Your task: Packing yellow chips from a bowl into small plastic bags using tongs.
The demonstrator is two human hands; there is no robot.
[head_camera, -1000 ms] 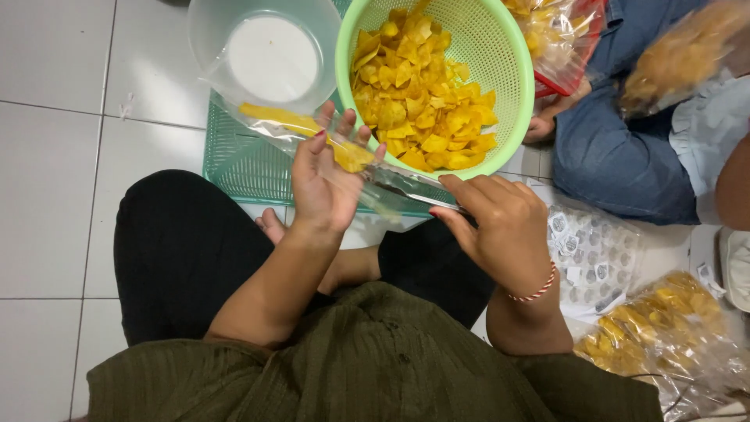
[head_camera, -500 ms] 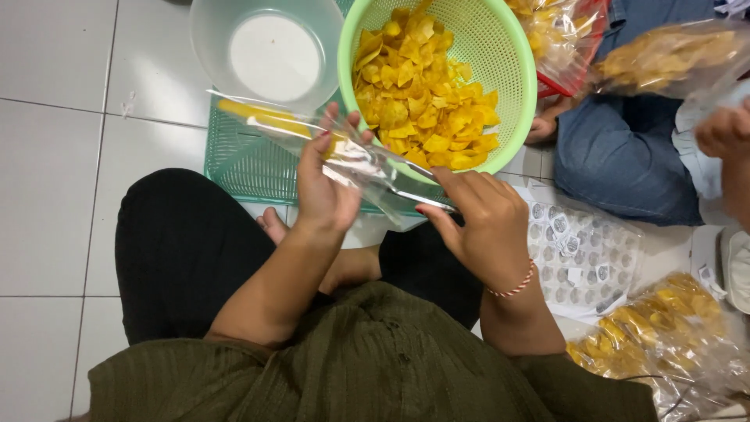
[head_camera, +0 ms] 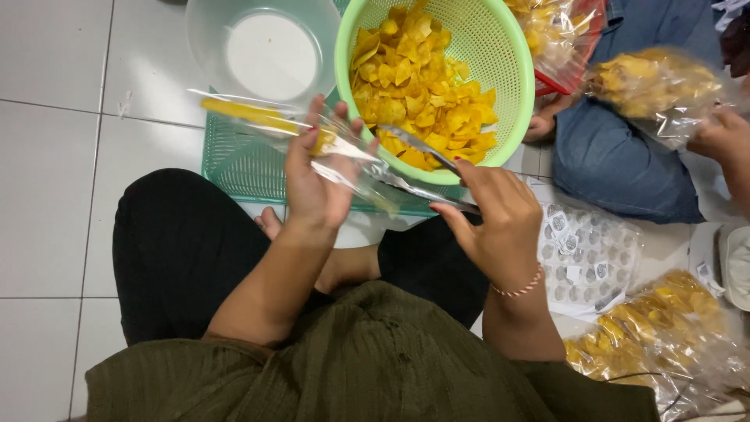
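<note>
Clear plastic bag [head_camera: 344,152], thin and crinkly with a yellow strip along its far-left edge, hung in the air between both hands, just above the near rim of the green colander [head_camera: 516,94]; a few yellow chips showed through it by the left palm. It looked very light, limp and slippery, likely to slide or collapse unless pinched at the open edge, and the chips inside would crush under a hard squeeze, so the mouth and not the filled part seemed the place to take it. At the far left a clear plastic bowl [head_camera: 211,47] stood empty on the white tiled floor [head_camera: 55,156], partly on a green mesh tray [head_camera: 234,164]. The left hand [head_camera: 316,180] had its grip closed on the bag, fingers spread up behind the film. The right hand [head_camera: 500,227], with a beaded bracelet on its wrist, had its grip pinched together on the bag's other end. The colander, heaped with yellow chips [head_camera: 418,86], sat close behind and crowded the bag's opening. Right of it another person's hand [head_camera: 723,137] held a filled bag [head_camera: 652,86], and more packed bags [head_camera: 664,336] lay at the near right beside a printed sheet [head_camera: 586,250].
</note>
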